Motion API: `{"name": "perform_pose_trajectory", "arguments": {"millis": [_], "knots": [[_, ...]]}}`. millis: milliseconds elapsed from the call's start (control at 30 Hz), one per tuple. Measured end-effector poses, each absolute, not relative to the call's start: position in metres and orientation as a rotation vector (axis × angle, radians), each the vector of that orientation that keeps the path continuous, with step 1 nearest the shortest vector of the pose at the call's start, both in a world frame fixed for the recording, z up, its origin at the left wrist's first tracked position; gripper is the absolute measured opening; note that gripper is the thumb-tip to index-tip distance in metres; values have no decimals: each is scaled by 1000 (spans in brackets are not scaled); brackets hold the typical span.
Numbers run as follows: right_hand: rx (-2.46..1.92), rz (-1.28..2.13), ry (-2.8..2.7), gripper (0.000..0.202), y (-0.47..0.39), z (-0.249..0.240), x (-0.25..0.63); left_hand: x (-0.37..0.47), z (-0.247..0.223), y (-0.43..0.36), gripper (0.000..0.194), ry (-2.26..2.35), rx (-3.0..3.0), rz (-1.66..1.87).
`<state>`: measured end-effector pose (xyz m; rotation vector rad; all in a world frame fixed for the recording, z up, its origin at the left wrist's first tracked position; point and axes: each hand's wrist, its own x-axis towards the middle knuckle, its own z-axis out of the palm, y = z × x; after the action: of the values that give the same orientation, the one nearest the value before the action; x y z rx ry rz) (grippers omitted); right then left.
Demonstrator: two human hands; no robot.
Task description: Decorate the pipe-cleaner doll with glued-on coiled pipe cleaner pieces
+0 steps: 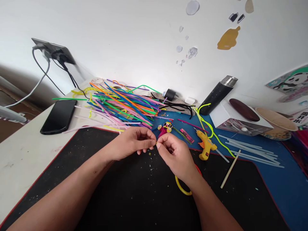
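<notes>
My left hand [134, 141] and my right hand [174, 154] meet over the black mat [134, 199], thumbs and forefingers pinched. Between the fingertips shows a tiny yellow piece [156, 143], mostly hidden; it looks like a bit of pipe cleaner. Just beyond lies a small pipe-cleaner figure [165, 127] with a magenta body and a yellow, black and white head. A small yellow ring [149, 154] rests on the mat below my left fingers. Partly under my right wrist is a curved yellow and red loop [181, 187], perhaps a scissor handle.
A pile of coloured pipe cleaners [125, 106] spreads behind my hands. A phone [59, 117] lies at left. To the right are a yellow glue gun [205, 146], clear glue sticks [257, 150], a wooden stick [230, 169], a black thermos [218, 95] and a white box [238, 120].
</notes>
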<state>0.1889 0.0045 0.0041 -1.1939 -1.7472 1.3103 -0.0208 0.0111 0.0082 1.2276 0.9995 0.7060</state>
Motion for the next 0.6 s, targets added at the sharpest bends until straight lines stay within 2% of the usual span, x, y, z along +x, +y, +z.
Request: {"name": "perform_pose_trajectory", "arguments": {"millis": [600], "knots": [[-1211,1333,-1700,9,5,3,188,-20,5,10,24,1025,1301,671]]}}
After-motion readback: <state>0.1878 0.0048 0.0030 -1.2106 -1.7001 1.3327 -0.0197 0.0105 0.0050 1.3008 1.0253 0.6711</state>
